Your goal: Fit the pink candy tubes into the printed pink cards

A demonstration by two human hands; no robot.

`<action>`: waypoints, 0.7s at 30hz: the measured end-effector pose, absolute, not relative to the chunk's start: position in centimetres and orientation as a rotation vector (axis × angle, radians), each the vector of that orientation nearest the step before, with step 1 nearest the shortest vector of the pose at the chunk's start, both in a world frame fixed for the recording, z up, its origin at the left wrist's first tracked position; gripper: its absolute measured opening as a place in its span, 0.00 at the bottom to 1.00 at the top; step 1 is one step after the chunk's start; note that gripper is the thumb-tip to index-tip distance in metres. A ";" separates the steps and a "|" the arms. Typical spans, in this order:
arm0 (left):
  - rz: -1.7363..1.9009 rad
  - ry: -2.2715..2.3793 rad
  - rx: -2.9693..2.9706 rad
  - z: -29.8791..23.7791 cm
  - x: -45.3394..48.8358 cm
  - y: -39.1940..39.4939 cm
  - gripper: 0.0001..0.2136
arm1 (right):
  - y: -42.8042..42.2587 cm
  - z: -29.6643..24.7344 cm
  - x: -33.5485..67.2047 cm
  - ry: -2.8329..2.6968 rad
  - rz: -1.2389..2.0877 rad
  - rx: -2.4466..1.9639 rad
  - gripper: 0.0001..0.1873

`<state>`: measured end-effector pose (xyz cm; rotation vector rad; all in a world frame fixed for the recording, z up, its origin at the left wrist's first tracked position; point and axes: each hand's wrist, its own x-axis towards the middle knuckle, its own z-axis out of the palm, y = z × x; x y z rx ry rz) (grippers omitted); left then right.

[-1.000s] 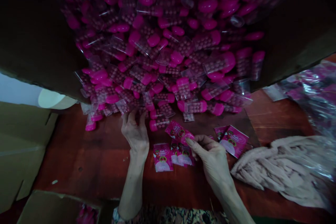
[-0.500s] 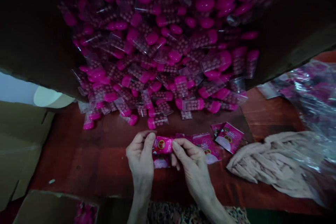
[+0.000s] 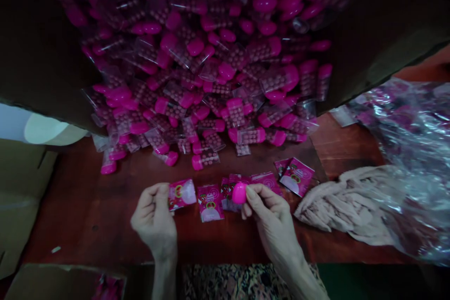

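My left hand pinches a pink printed sachet by its left edge, above the table. My right hand holds a glossy pink oval capsule between thumb and fingertips. Just below that capsule lie overlapping printed sachets, and another sachet rests flat between my hands. Farther right, a further sachet lies apart. A large heap of clear packets with pink-capped bead tubes spreads across the far side.
The heap lies on a reddish-brown wooden table. Beige crumpled cloth and a shiny plastic bag lie to the right. Cardboard box flaps stand at the left, with dark cardboard overhead.
My hands have parted from holding the sachet together at the centre. The left hand moved left with the sachet, and the right hand now shows the pink capsule.
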<state>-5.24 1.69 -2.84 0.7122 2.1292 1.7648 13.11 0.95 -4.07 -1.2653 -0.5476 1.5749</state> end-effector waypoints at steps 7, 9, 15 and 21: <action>1.710 1.960 0.567 -4.0 -4.8 1.3 0.09 | 2.5 -4.7 12.8 -0.879 1.366 -1.512 0.10; 1.750 1.947 0.601 -3.7 -4.8 1.4 0.08 | 3.3 -4.9 13.0 -1.063 1.181 -1.597 0.09; 1.872 1.945 0.864 -2.8 -3.7 1.1 0.03 | 3.8 -2.8 11.4 -1.304 0.923 -1.476 0.04; 1.705 1.942 0.939 -2.5 -2.9 0.0 0.02 | 2.8 -1.0 9.3 -1.094 1.553 -1.262 0.08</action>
